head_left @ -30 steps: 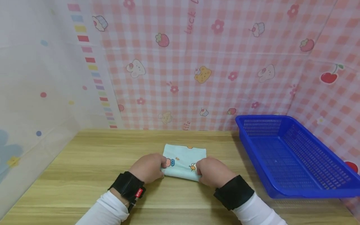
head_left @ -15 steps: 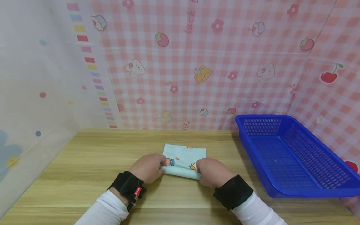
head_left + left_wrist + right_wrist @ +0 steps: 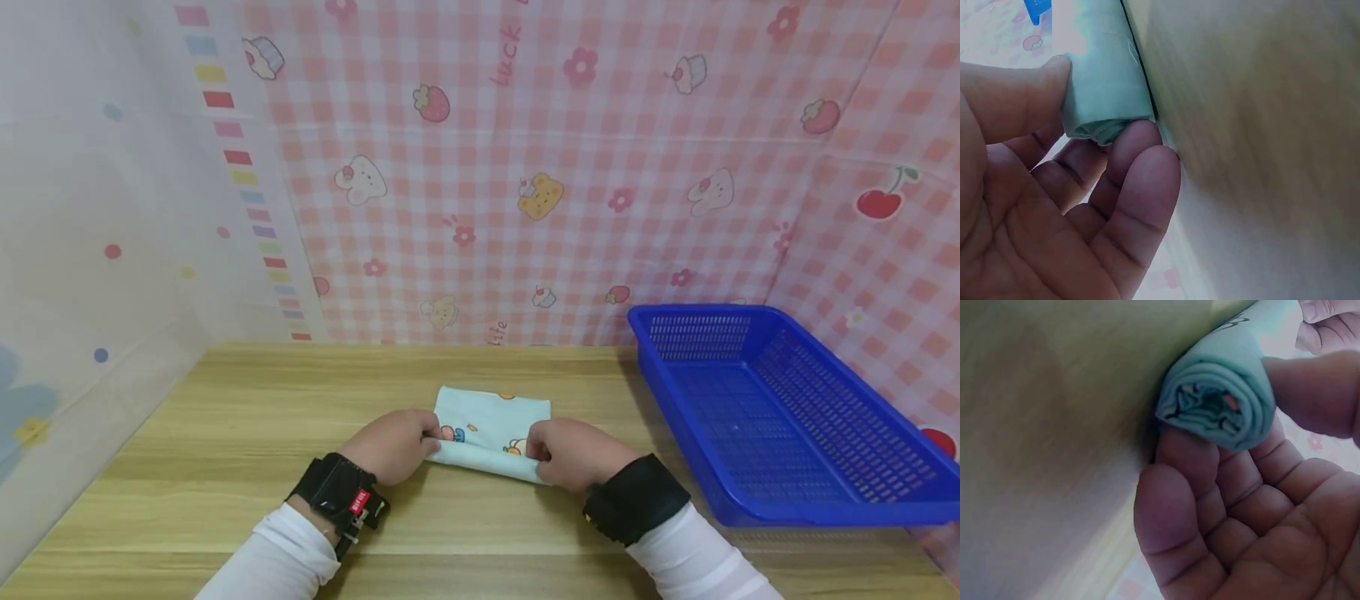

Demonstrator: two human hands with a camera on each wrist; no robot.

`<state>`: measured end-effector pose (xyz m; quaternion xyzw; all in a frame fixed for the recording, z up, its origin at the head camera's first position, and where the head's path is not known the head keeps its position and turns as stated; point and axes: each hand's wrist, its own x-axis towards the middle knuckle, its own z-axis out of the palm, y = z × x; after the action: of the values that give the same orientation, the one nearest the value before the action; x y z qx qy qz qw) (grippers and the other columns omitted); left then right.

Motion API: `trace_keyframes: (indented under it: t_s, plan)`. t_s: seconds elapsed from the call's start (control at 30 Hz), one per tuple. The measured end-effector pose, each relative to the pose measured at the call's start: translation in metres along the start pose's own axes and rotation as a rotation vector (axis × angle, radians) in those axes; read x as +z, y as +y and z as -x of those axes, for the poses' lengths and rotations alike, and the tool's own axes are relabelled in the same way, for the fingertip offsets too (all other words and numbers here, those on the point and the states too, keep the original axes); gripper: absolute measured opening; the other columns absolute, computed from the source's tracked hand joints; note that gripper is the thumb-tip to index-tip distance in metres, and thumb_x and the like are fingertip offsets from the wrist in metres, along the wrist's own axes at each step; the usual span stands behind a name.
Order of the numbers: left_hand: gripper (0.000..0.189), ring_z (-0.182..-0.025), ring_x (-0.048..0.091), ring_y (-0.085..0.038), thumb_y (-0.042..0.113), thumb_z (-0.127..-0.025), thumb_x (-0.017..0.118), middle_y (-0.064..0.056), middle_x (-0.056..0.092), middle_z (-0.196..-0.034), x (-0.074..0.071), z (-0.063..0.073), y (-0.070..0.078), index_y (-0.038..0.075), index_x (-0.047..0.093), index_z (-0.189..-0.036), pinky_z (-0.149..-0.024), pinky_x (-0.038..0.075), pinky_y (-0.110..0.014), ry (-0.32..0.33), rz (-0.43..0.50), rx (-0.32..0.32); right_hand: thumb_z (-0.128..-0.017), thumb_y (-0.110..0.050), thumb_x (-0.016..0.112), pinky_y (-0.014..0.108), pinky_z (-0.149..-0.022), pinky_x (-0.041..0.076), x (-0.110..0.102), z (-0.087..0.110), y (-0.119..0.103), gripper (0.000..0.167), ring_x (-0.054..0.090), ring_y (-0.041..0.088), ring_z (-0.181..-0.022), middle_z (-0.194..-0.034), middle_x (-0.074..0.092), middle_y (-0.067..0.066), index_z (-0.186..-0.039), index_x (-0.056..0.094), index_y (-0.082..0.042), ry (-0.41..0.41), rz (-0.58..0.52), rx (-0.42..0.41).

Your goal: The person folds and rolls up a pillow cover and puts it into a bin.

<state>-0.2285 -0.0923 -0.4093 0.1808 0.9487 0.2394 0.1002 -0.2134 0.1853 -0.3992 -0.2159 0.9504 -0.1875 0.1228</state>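
Note:
A light mint-blue cloth (image 3: 491, 421) with cartoon prints lies on the table, its near edge rolled into a tube while the far part stays flat. My left hand (image 3: 393, 447) pinches the left end of the roll between thumb and fingers. At the other end, my right hand (image 3: 576, 452) pinches it the same way. In the right wrist view the cloth roll (image 3: 1216, 403) shows its spiral layers, with the thumb on one side and fingertips beneath. The left wrist view has the roll's other end (image 3: 1107, 81) between thumb and curled fingers.
To the right stands a blue plastic basket (image 3: 720, 504) with perforated walls. The wooden table (image 3: 262, 400) meets a pink checked cloth backdrop (image 3: 480, 208) at the back and a white sheet (image 3: 97, 208) at the left.
The near edge of the cloth has been rolled away from me into a thicker tube, partly covering the prints. Both hands keep their places at its ends; the right wrist has turned slightly.

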Motion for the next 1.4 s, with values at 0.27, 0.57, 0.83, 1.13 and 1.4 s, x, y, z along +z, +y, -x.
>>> trace_keyframes:
  t_s: [0.27,0.57,0.83,1.13,1.4]
  plan:
    - [0.015,-0.077,0.055,-0.015,0.016,-0.100,0.071,0.001,0.062,-0.091,0.0010,0.0001,0.0036,0.017,0.068,-0.085,-0.071,0.047,-0.033,0.080,-0.035,0.034,-0.089,-0.007,0.076,0.034,-0.074,0.047,-0.0016,0.0028,0.0018,0.019,0.054,0.013,-0.077,-0.080,0.060,-0.006,-0.087,0.061,-0.018,0.024,0.001,-0.024]
    - [0.019,-0.070,0.054,-0.014,0.018,-0.095,0.078,0.007,0.065,-0.081,0.0005,0.0038,0.0072,0.021,0.072,-0.078,-0.067,0.045,-0.031,0.153,-0.086,0.061,-0.089,-0.006,0.078,0.029,-0.067,0.044,0.0001,0.0043,0.0011,0.024,0.052,0.012,-0.069,-0.072,0.056,-0.008,-0.082,0.059,-0.018,0.039,0.008,-0.064]
    - [0.020,-0.075,0.055,-0.016,0.009,-0.085,0.084,0.006,0.064,-0.084,-0.0014,0.0033,0.0062,0.020,0.068,-0.079,-0.073,0.047,-0.034,0.096,-0.117,0.078,-0.083,-0.006,0.083,0.030,-0.069,0.043,0.0008,0.0050,-0.0010,0.027,0.053,0.014,-0.071,-0.073,0.057,-0.007,-0.080,0.060,-0.019,0.028,-0.008,-0.008]
    - [0.025,-0.076,0.054,-0.016,0.013,-0.084,0.088,0.006,0.062,-0.083,-0.0007,0.0021,0.0058,0.021,0.065,-0.079,-0.074,0.048,-0.035,0.083,-0.133,0.077,-0.074,-0.008,0.091,0.030,-0.067,0.040,0.0018,0.0056,-0.0033,0.034,0.051,0.015,-0.070,-0.070,0.053,-0.007,-0.078,0.058,-0.017,0.015,-0.028,0.007]
    - [0.030,-0.076,0.054,-0.017,0.011,-0.081,0.090,0.005,0.060,-0.082,-0.0006,0.0015,0.0045,0.020,0.061,-0.078,-0.074,0.045,-0.035,0.068,-0.107,0.072,-0.076,-0.003,0.086,0.031,-0.065,0.039,0.0029,0.0028,-0.0029,0.032,0.050,0.016,-0.069,-0.071,0.052,-0.006,-0.080,0.058,-0.017,-0.004,-0.004,0.016]
